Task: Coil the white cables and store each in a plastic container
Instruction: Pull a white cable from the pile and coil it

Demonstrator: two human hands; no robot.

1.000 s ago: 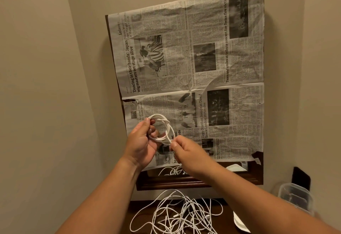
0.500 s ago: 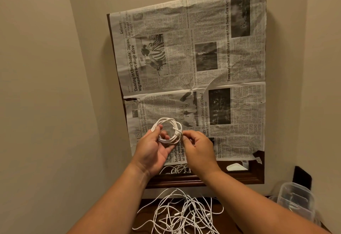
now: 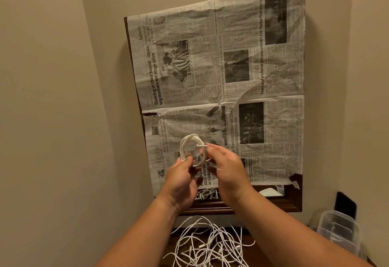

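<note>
A white cable wound into a small coil (image 3: 190,143) is held up in front of the newspaper. My left hand (image 3: 181,179) grips the coil's lower edge from below. My right hand (image 3: 227,171) pinches the cable's loose end at the coil's right side, thumb and fingers closed on it. A tangle of loose white cables (image 3: 207,245) lies on the dark wooden surface below my forearms. A clear plastic container (image 3: 336,234) stands at the lower right; its inside is hard to make out.
A newspaper sheet (image 3: 227,81) covers a dark wood-framed mirror (image 3: 273,205) on the beige wall. A white lid (image 3: 270,192) shows in the mirror's uncovered strip. A black object (image 3: 345,204) leans on the right wall behind the container.
Both hands lifted the coil slightly and drew closer together. My right hand moved from the coil's lower side up to its right edge, holding the cable end.
</note>
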